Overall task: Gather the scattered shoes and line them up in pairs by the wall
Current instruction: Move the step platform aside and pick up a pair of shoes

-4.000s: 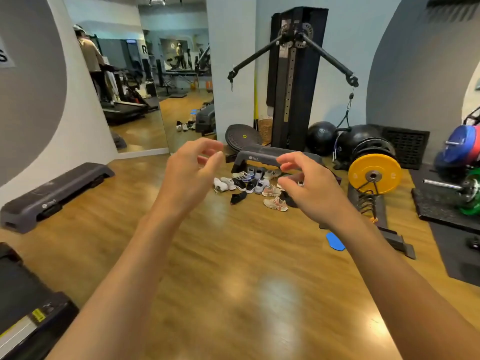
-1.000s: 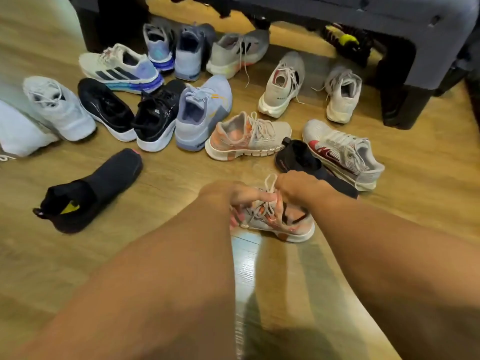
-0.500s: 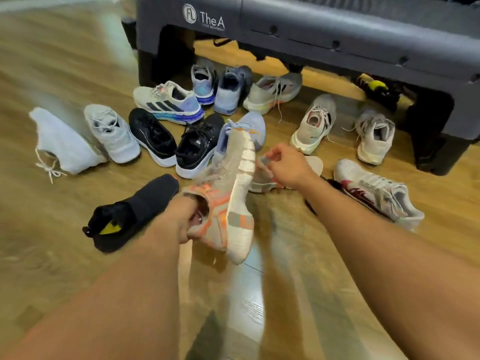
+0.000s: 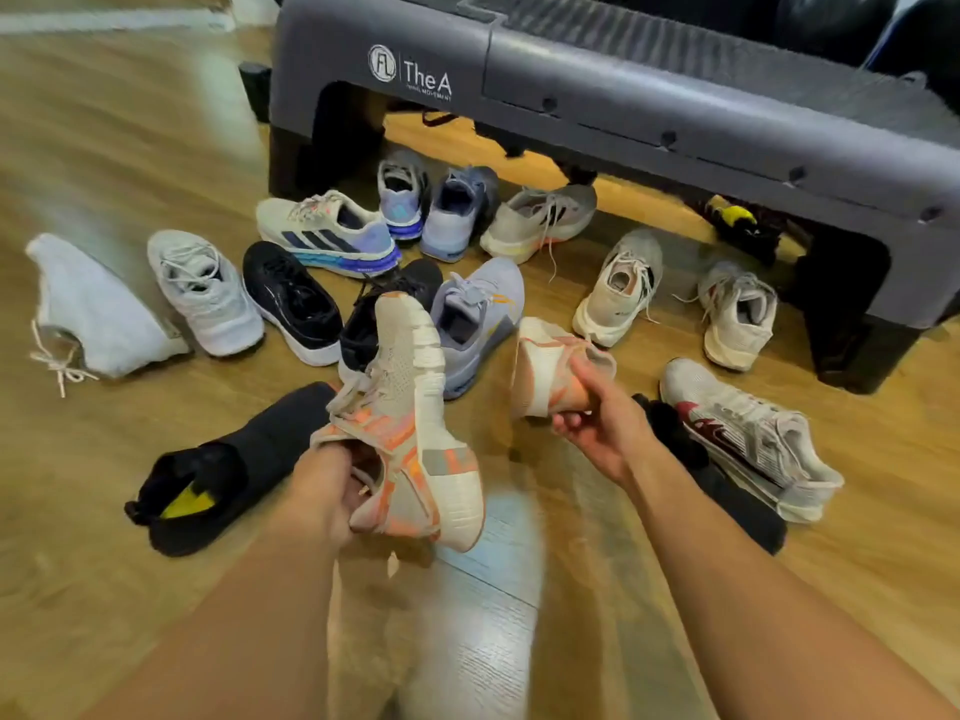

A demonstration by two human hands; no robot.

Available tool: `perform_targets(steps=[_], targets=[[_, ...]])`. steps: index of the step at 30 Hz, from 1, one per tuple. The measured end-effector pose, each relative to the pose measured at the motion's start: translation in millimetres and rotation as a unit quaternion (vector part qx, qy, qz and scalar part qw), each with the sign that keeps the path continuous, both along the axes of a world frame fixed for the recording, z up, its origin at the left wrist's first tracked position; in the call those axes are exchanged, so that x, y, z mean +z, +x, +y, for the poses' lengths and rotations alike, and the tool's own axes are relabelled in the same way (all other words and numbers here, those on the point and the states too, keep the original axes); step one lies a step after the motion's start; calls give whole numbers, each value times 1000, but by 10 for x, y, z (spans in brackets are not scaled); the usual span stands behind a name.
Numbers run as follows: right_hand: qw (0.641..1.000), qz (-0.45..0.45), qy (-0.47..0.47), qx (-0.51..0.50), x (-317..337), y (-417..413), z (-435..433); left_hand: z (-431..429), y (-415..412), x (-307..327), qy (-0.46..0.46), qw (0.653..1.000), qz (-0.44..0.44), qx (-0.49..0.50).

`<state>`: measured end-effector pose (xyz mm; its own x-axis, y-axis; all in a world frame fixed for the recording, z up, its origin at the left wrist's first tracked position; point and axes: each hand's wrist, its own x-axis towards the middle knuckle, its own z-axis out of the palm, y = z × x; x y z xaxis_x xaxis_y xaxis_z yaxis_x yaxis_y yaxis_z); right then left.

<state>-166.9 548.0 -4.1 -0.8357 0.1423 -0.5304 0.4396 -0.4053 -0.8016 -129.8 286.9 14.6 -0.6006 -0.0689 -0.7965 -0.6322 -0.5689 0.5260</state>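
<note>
My left hand (image 4: 324, 498) grips a beige and orange sneaker (image 4: 410, 407) by its heel opening, held off the floor with its toe pointing away. My right hand (image 4: 597, 423) holds the matching beige and orange sneaker (image 4: 545, 371) by its heel, also lifted. Around them several shoes lie scattered on the wooden floor: a black slip-on (image 4: 228, 465) at the left, a black sneaker (image 4: 291, 298), a white sneaker (image 4: 205, 293), a lilac sneaker (image 4: 478, 314) and a white and red sneaker (image 4: 748, 433) at the right.
A grey step bench (image 4: 623, 90) stands just behind the pile, with more shoes partly beneath it. A white shoe (image 4: 93, 314) lies on its side at far left. Another black shoe (image 4: 727, 491) lies under my right forearm. Open wooden floor (image 4: 78, 563) stretches left and toward me.
Over the last second my left hand lifted the near beige and orange sneaker off the floor; my right hand reached to its mate and now holds it raised. Before that I came up to the pile.
</note>
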Motion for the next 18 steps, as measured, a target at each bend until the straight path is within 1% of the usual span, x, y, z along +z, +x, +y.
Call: perform_targets(steps=[2, 3, 4, 6, 8, 9, 10, 11, 12, 13, 14, 15, 16, 17, 18], targets=[[991, -13, -135, -5, 71, 96, 322, 146, -29, -8, -16, 1000, 13, -3], [985, -21, -173, 2, 83, 167, 465, 220, -38, -10, -21, 999, 17, -26], [979, -30, -202, 11, 105, 248, 580, 285, -56, -16, -25, 998, 19, -55], [976, -39, -212, 28, 184, 373, 738, 391, -94, -10, -17, 996, 24, -89], [985, -44, -161, 49, 331, 418, 818, 505, -129, 18, -30, 995, 32, -90], [991, -45, -100, 77, 431, 416, 831, 560, -143, 11, -74, 993, 35, -81], [990, -43, -14, 132, 542, 416, 812, 616, -145, -15, -147, 986, 37, -70], [973, -41, 90, 211, 650, 418, 748, 656, -132, -48, -234, 969, 41, -73], [935, -33, 206, 287, 725, 422, 650, 681, -95, -57, -323, 940, 55, -93], [877, -10, 326, 353, 766, 434, 537, 685, -50, -56, -414, 896, 81, -141], [803, 21, 432, 409, 763, 451, 412, 667, -5, -57, -504, 828, 113, -221], [719, 53, 521, 456, 717, 481, 286, 637, 25, -67, -575, 744, 148, -308], [633, 80, 594, 490, 642, 529, 157, 613, 42, -78, -615, 665, 183, -383], [557, 98, 649, 509, 547, 589, 44, 599, 45, -85, -625, 617, 211, -430], [500, 109, 687, 516, 448, 657, -55, 595, 38, -84, -609, 610, 221, -457]])
